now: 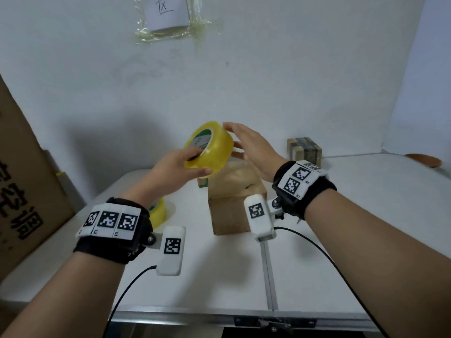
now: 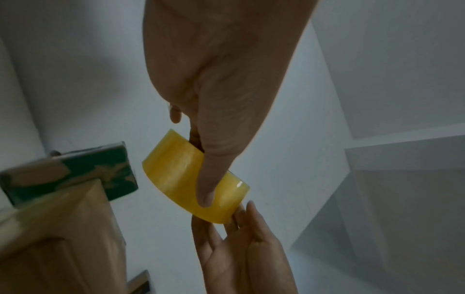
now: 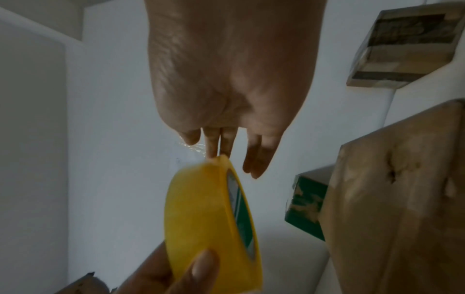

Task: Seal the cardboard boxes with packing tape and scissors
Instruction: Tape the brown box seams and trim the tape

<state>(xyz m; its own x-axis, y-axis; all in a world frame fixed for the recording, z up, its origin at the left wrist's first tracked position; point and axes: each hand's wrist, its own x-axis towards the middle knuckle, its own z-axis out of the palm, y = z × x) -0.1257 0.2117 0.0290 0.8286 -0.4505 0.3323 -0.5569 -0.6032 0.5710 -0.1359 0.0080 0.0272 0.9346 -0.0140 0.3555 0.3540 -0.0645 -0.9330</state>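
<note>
**Tape roll held up over the brown box**

Head view: the left hand (image 1: 179, 167) grips a yellow roll of packing tape (image 1: 210, 148) in the air, with fingers hooked into its core and the thumb pressed along the outer winding. In the left wrist view that thumb lies flat across the glossy yellow band of the roll (image 2: 186, 179). The right hand (image 1: 253, 148) is beside the roll with its fingers straight and spread, fingertips touching the roll's far rim; it holds nothing. The right wrist view shows the same contact, with two straight fingertips (image 3: 216, 147) meeting the top edge of the roll (image 3: 208, 210), whose green core label faces right.

The roll is held above and a little behind a brown cardboard box (image 1: 231, 196) that stands on the white table (image 1: 353, 215); the box top looks glossy and wrinkled. Just behind it, partly hidden, is a smaller green printed box (image 1: 203, 182). A second tape roll (image 1: 158, 212) lies on the table near the left wrist, mostly covered by the wristband. Farther back on the right, near the wall, stands a small taped box (image 1: 305, 151). A large cardboard carton (image 1: 22, 181) with black printed characters leans at the left edge. On the wall above hangs a sheet of paper (image 1: 167, 12) fixed with clear tape.
</note>
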